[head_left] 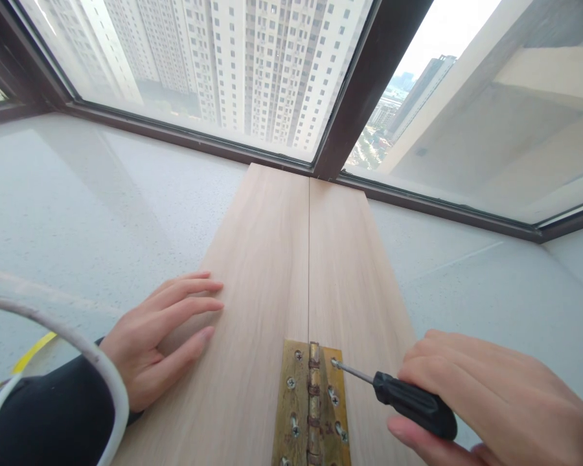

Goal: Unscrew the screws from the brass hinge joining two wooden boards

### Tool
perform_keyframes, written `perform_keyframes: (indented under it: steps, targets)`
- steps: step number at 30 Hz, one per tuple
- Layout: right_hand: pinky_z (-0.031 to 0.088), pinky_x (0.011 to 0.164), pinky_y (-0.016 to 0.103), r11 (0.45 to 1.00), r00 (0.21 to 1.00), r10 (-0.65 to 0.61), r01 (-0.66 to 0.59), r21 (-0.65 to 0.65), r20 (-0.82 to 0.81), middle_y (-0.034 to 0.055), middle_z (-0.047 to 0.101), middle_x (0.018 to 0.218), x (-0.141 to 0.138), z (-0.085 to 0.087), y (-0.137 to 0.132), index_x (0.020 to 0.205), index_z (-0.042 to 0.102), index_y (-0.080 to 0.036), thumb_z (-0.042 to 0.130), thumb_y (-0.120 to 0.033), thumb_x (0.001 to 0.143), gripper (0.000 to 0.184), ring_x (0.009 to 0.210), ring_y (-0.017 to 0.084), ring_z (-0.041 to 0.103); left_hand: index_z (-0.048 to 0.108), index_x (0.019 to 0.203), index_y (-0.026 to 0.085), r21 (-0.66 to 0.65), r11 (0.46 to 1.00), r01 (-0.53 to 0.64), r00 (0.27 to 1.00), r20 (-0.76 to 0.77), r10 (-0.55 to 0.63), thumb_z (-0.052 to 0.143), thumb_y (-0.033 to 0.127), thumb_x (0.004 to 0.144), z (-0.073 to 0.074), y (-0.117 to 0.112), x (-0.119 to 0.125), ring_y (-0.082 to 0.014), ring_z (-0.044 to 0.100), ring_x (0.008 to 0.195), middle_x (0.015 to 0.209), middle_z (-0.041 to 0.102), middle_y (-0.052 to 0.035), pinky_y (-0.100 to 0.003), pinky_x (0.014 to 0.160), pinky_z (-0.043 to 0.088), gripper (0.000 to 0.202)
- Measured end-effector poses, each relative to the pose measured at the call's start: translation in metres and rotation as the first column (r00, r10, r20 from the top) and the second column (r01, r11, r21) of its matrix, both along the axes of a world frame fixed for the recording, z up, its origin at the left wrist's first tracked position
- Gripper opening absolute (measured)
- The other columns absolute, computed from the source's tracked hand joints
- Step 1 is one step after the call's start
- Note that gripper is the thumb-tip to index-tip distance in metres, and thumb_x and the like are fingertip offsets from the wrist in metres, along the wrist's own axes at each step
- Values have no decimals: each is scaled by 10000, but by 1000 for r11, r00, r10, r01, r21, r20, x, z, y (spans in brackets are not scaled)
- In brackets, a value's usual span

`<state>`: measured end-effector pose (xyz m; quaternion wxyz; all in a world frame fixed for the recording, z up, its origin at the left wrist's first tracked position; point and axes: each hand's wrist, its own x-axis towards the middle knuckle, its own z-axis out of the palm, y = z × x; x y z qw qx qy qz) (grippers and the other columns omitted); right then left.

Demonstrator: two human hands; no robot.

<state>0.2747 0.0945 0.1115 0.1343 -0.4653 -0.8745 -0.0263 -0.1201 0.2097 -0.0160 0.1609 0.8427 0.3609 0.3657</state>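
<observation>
— Head view, at the grip?
— Right hand (490, 395) wrapped around black handle of screwdriver (408, 402), fingers closed over it, thumb underneath. Metal tip set on upper right screw (334, 363) of brass hinge (311, 408).

— Hinge placed where?
— Just left of that hand, straddling seam between two pale wooden boards (282, 272), lying side by side on grey speckled sill (102, 194).

— Other hand?
— Left hand (162, 336) flat, fingers spread, holding nothing, pressed on left board's edge, well apart from hinge. Black sleeve (48, 414) behind it, white cable (78, 343) looping across.

— Any writing?
— None readable. Beyond: dark window frame (364, 84), tower blocks (252, 65) outside.
</observation>
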Motion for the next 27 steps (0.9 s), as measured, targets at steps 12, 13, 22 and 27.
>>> perform_keyframes:
  steps: [12, 13, 22, 27]
  targets:
    - [382, 593, 304, 985, 987, -157, 154, 77, 35, 23, 499, 710, -9, -1, 11, 898, 639, -235, 574, -792, 1278, 678, 653, 227, 531, 714, 1400, 376, 7, 1000, -2, 1000, -16, 2, 524, 340, 1237, -1, 1, -1, -228, 699, 1557, 1554, 778, -1, -400, 1332, 576, 253]
    - [407, 597, 298, 987, 988, -150, 148, 70, 33, 28, 507, 715, -11, 0, 13, 915, 660, -232, 574, -813, 1269, 685, 664, 232, 546, 714, 1400, 380, 8, 1000, -4, 1000, -14, 4, 523, 340, 1238, 0, 1, -1, -214, 694, 1561, 1557, 775, 10, -378, 1338, 567, 253]
    - [442, 657, 334, 997, 997, -74, 75, 21, -13, 30, 673, 898, -4, -2, 0, 1115, 691, -219, 457, -642, 1373, 547, 727, 216, 641, 705, 1398, 365, 11, 1000, 8, 1000, -17, -8, 523, 331, 1243, 0, 2, -1, -238, 689, 1570, 1553, 773, -16, -404, 1313, 592, 242]
    - [231, 619, 432, 980, 987, -130, 114, 165, 90, -27, 452, 720, -4, -1, -5, 872, 489, -272, 335, -608, 1401, 645, 566, 205, 414, 700, 1404, 365, 8, 1000, 16, 1000, -8, -16, 515, 335, 1254, 0, 2, 0, -230, 670, 1586, 1560, 764, -15, -404, 1330, 566, 239]
